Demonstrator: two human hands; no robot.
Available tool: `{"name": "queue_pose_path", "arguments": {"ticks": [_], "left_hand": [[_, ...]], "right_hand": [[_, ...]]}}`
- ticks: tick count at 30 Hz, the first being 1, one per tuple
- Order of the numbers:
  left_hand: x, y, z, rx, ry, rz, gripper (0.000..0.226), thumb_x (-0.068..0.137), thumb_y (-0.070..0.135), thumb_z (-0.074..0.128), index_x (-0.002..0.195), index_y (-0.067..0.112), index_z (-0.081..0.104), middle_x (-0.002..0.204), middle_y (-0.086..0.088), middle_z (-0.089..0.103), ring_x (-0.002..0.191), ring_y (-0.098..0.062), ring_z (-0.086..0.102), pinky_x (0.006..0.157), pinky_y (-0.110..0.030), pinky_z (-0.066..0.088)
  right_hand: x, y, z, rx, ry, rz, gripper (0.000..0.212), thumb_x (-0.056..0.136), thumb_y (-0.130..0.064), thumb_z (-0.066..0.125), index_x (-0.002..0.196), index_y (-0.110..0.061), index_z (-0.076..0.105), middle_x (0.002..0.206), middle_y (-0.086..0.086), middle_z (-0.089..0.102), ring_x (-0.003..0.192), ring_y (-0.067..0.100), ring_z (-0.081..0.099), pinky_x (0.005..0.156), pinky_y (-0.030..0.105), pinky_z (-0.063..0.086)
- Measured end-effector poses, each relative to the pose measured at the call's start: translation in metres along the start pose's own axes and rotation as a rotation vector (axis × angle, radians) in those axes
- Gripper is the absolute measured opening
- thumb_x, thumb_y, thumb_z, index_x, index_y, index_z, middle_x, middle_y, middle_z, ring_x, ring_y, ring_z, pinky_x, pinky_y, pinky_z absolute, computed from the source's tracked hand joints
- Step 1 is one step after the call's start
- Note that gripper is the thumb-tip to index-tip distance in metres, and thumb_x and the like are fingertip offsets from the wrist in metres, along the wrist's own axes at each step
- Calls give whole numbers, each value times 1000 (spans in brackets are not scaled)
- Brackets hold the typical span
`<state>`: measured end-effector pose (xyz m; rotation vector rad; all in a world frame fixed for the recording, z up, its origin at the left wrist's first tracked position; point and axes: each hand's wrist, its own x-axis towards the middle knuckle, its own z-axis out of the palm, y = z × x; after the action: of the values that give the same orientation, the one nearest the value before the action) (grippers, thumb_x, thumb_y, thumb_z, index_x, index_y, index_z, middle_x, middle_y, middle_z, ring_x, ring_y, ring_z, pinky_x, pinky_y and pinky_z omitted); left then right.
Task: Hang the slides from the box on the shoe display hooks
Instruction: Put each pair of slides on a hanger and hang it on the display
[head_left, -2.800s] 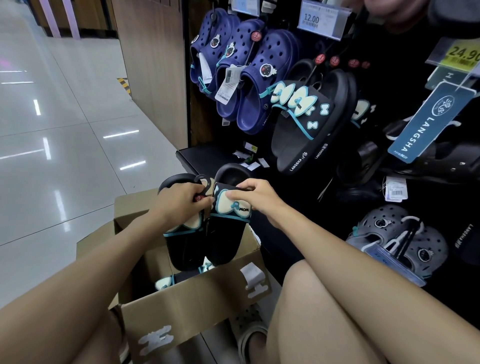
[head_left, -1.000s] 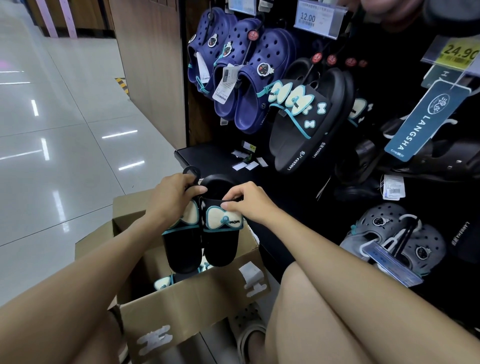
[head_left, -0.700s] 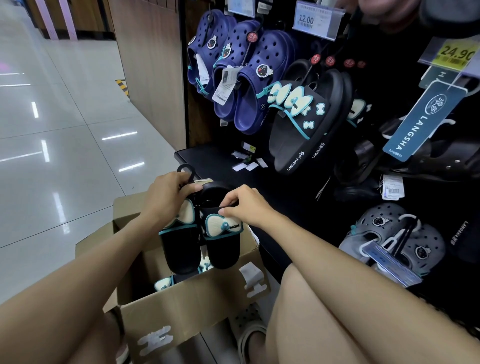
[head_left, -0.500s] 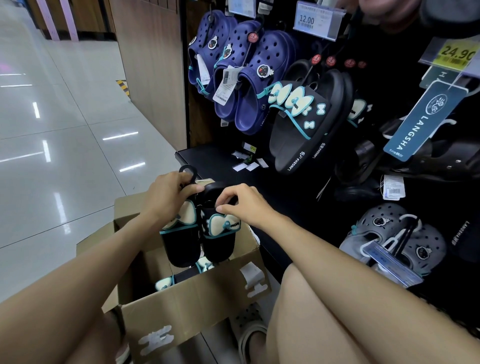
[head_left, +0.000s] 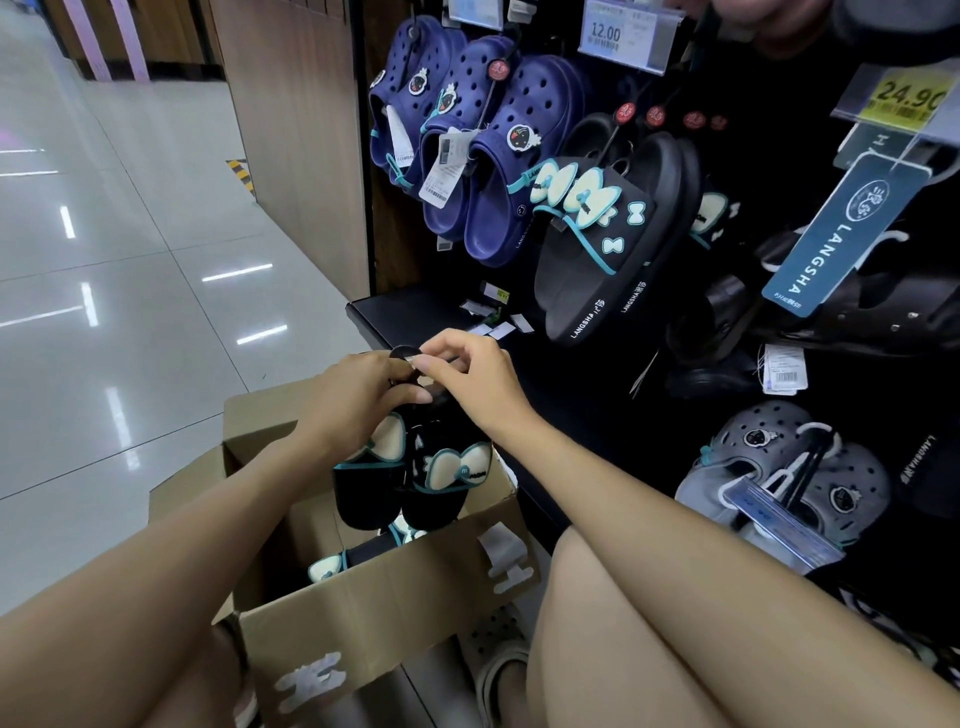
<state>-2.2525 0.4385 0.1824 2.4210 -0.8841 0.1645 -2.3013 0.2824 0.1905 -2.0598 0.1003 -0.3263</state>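
Two black rubber slides with cream bows and teal trim (head_left: 415, 473) are held together as one pair, toes pointing down, just above the open brown cardboard box (head_left: 374, 613) on the pale tiled floor (head_left: 130, 322). Each slide has one cream bow across its strap, edged in teal; the right one shows small dark letters on the bow. One more slide of the same kind (head_left: 337, 564) lies inside the box. The left hand (head_left: 358, 400) grips the top of the pair with curled fingers. The right hand (head_left: 472, 379) pinches a small black plastic hanger loop (head_left: 404, 355) at the top of the pair between thumb and forefinger. On the dark display wall, three navy blue perforated clogs (head_left: 467, 130) hang in a row. Beside them hangs one pair of black bow slides (head_left: 608, 228) like the pair in the hands. Lower right hang two grey clogs (head_left: 779, 478).
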Motion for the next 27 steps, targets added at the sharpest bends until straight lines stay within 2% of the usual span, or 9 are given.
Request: {"name": "queue_pose_path", "arguments": {"ticks": [3,6,9,13,15,19,21,24,27], "left_hand": [[0,2,1,1,18,20,14,91,39,62,90,28,71,68,16,49,71,-12,47,53,-24,27],[1,-1,5,-2,25,31,19,91,44,61,91,27,69,75,9,55,74,-13,50,56,-25,34],[3,-7,10,-3,16,33,27,88,49,61,93,23,66,87,7,57,82,-16,54,63,-32,41],[2,-11,14,7,-6,16,36,85,42,69,113,20,63,101,5,58,93,-17,54,70,-29,35],[3,-11,15,-12,9,-10,36,83,38,73,112,19,64,99,4,60,87,-15,54,69,-28,36],[7,-11,13,-92,-26,-99,22,77,32,80,91,20,68,87,7,62,85,-19,58,72,-34,46],[7,-11,12,-141,-51,-105,18,76,30,81,87,24,68,84,8,61,84,-18,59,73,-35,47],[5,-9,12,-105,-72,-61,18,78,29,79,94,27,70,83,13,57,84,-17,59,69,-30,43],[3,-8,15,33,-79,-4,33,80,35,77,111,33,68,88,14,56,82,-12,55,68,-28,39]], "right_hand": [[2,1,2,17,39,17,8,86,-30,73,83,-22,73,79,3,71,76,22,69,78,46,58],[2,1,3,-3,84,18,8,85,-31,73,78,-27,71,76,-2,71,74,16,69,78,45,58],[3,-1,3,-15,148,14,9,85,-31,72,79,-24,72,74,-4,71,73,12,68,77,43,58],[4,0,-1,-23,220,17,12,87,-30,70,84,-19,73,74,-5,70,72,9,68,76,40,58],[5,2,-2,-10,238,25,12,86,-31,70,83,-20,73,73,-5,70,73,11,69,76,41,58],[6,1,-1,-6,280,41,13,86,-32,70,82,-20,72,74,-6,71,73,10,69,76,40,58],[6,1,-3,6,316,53,13,87,-32,70,82,-20,72,74,-6,71,73,10,69,77,39,59],[8,3,-6,48,356,81,13,87,-31,70,82,-18,73,74,-6,71,73,10,70,77,40,59],[8,3,-7,54,366,84,13,87,-29,70,83,-17,73,74,-5,72,73,11,70,77,39,59]]}}
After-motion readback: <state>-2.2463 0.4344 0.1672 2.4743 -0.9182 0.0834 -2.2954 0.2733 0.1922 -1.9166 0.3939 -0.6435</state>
